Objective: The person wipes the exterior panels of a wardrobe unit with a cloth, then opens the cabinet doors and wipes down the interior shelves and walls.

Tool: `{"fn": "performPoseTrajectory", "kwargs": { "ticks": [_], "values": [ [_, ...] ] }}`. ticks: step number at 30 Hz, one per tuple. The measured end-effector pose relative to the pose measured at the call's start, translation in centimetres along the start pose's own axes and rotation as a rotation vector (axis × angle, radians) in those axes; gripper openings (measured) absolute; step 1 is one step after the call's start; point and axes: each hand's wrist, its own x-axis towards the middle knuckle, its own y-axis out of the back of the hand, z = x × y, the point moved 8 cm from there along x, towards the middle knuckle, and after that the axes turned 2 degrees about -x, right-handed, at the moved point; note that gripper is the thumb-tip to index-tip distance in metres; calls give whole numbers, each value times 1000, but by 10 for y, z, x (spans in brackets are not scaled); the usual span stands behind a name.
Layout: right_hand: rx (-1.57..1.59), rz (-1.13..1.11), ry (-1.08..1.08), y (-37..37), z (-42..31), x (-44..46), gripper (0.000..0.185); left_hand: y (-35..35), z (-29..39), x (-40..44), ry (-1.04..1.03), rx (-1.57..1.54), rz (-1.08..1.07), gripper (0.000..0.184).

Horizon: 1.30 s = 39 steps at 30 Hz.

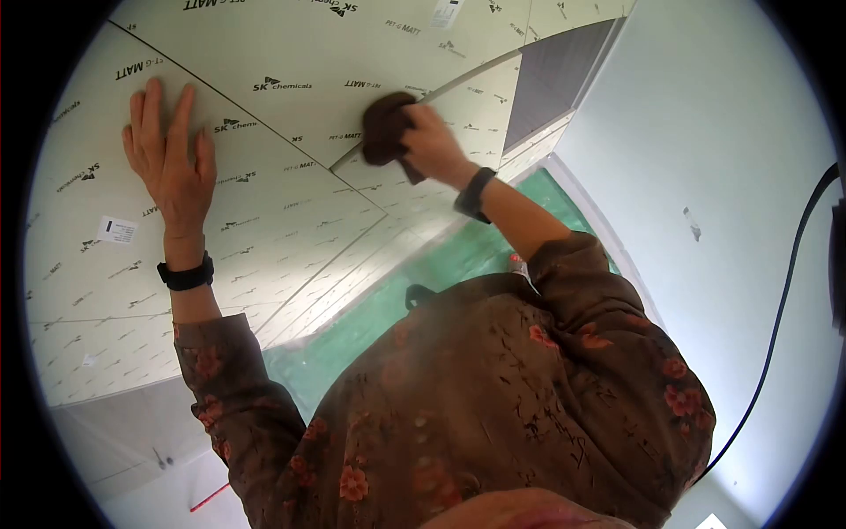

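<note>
- Cloth, dark brown, bunched, clamped in the right hand beside a corner of pale printed panels.
- Left hand against them, fingers apart.
- Wiping seems underway; its next stroke calls for even pressure.

One left grip and one right grip make two, with one dark cloth in the right grip, two black wristbands, one behind each grip, and one black cable well apart from both.

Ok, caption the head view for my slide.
Right hand holds a dark cloth against printed panels; left hand rests on them.
</note>
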Motion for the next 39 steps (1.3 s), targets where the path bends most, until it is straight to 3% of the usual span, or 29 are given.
{"fn": "performPoseTrajectory", "kwargs": {
  "ticks": [3,5,7,9,11,13,15,17,22,24,28,30,37,39],
  "values": [
    [-98,-47,-219,18,57,-18,20,-1,2,1,-18,15,32,42],
    [-250,53,-432,38,106,-35,29,-2,2,1,-16,9,34,42],
    [-137,148,-698,59,170,-67,32,-3,2,1,-16,9,39,42],
    [173,452,-917,81,225,-103,32,-3,1,1,-13,8,52,43],
    [603,753,-1072,106,226,-107,38,-5,1,0,-12,10,62,43],
    [593,795,-1013,112,243,-99,38,-7,4,1,-15,8,68,44],
    [275,692,-837,116,229,-64,36,-6,7,4,-24,6,107,44],
    [79,674,-803,92,233,-58,35,-8,8,4,-33,11,101,44],
    [347,732,-844,97,248,-68,34,-7,16,9,4,94,48,44],
    [539,691,-989,97,264,-72,33,-5,20,14,6,67,40,41],
    [797,781,-937,85,292,-78,32,3,38,21,78,-37,69,35],
    [962,524,-1057,63,306,-82,27,-5,45,11,173,-148,5,32],
    [978,453,-1084,62,326,-89,27,-82,158,-43,249,-514,-316,22],
    [972,495,-939,64,323,-82,28,-103,187,-45,241,-580,-330,23]
  ]
}}
